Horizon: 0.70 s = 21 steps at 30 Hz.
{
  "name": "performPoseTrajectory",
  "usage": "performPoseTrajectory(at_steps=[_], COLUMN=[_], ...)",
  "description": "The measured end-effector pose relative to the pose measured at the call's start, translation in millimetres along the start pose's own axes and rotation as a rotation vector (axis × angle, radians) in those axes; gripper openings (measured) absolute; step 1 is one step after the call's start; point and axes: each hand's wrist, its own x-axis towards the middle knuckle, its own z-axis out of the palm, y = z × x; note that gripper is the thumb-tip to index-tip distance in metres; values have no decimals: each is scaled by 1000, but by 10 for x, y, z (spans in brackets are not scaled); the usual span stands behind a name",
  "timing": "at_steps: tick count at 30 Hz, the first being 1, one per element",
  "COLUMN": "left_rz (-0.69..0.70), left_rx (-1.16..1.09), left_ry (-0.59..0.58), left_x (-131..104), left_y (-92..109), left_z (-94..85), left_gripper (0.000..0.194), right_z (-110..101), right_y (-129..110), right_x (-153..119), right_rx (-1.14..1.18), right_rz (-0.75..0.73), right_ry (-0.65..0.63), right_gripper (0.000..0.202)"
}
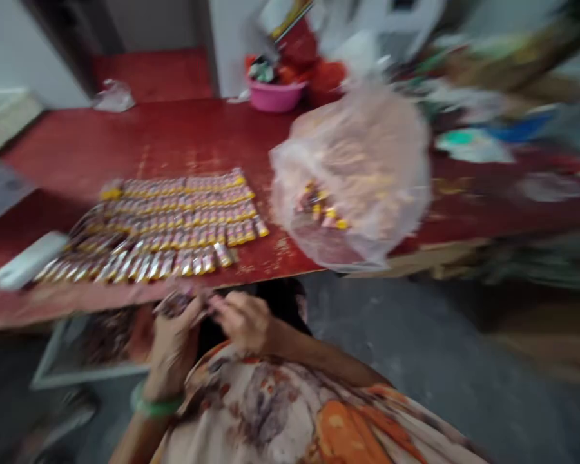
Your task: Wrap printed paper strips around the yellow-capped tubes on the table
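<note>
Left hand raised below tabletop edge, wrist bent, green bangle; grip curled on small blurred packet. Right hand just beside, fingers bent toward same packet; grip state unclear, blur. Rows of matching packets on tabletop above. Clear bag right.

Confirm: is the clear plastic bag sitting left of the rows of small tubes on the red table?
No, the clear plastic bag sits to the right of the rows of tubes, at the front edge of the red table.
</note>
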Motion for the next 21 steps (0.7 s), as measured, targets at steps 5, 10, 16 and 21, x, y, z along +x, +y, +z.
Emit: performPoseTrajectory(at_steps=[5, 10, 16, 21], left_rz=[-97, -156, -201, -218], left_rx=[-241, -291, -264, -194], left_ry=[-207, -214, -278, -346], left_x=[58, 22, 34, 28], left_y=[-137, -122, -129, -142], left_z=[-90, -242, -356, -435], left_gripper=[26, 20, 24, 27], right_z=[-60, -64, 71, 71], right_y=[59, 105, 58, 78], right_x=[113, 138, 186, 360], right_rx=[570, 707, 573, 566], right_rz=[320, 354, 338, 294], right_ry=[83, -154, -62, -163], right_gripper=[30, 31, 45, 69])
